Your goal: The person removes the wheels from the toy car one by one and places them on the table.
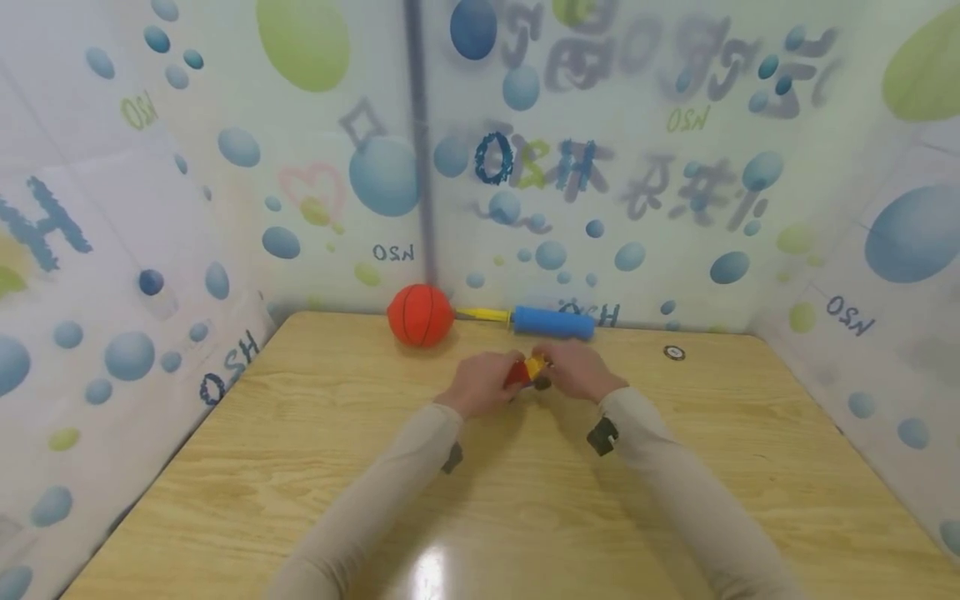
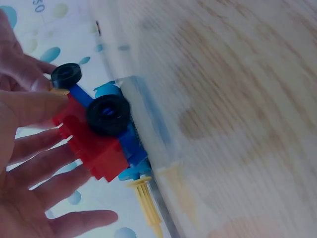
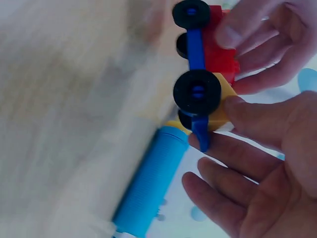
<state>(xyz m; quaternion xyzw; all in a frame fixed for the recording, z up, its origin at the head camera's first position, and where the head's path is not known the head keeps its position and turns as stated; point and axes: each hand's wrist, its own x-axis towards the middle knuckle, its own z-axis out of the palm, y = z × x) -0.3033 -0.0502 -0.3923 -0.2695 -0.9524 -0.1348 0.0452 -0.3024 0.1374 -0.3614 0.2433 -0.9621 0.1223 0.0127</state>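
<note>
Truck (image 2: 96, 139) is pinched by left hand (image 1: 482, 383) and right hand (image 1: 576, 371) near far table edge (image 1: 712, 337), pump (image 1: 553, 322) just beyond.

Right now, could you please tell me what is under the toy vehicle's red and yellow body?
A blue chassis and black wheels show in the right wrist view. Parts of the farther wheels are covered by the nearer wheels and chassis.

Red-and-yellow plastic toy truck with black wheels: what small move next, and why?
Probably lower the toy truck gently to the wood-grain tabletop: the left hand and right hand both pinch it, with its wheels facing the wood.
</note>
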